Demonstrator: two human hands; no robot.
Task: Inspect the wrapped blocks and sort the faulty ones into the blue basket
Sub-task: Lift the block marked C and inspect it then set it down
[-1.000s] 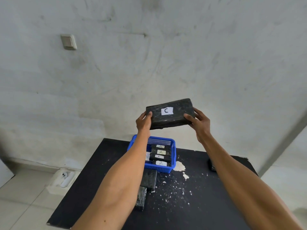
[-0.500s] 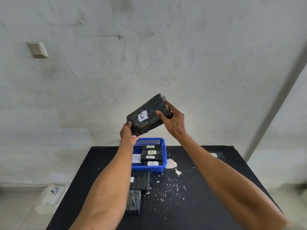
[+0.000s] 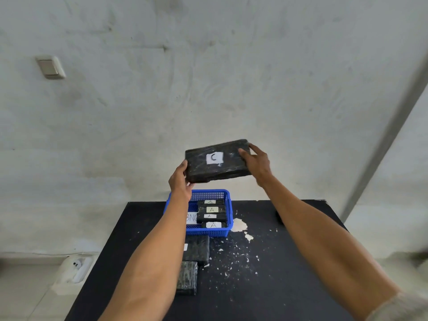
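Because our left hand (image 3: 179,181) pinches only the lower left corner of the wrapped block (image 3: 222,172) and our right hand (image 3: 257,163) curls its fingers over the upper right end, we judge the glossy film could slip and drop it from mid-air above the blue basket (image 3: 208,231) onto the table (image 3: 289,274). We read "BN" on the basket's tag (image 3: 191,217), "A" on four blocks (image 3: 212,209) inside, and "C" on our block's label (image 3: 214,158).

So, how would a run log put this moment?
phase: inspect | left hand + right hand: hold block C in air | blue basket: four A-labelled blocks
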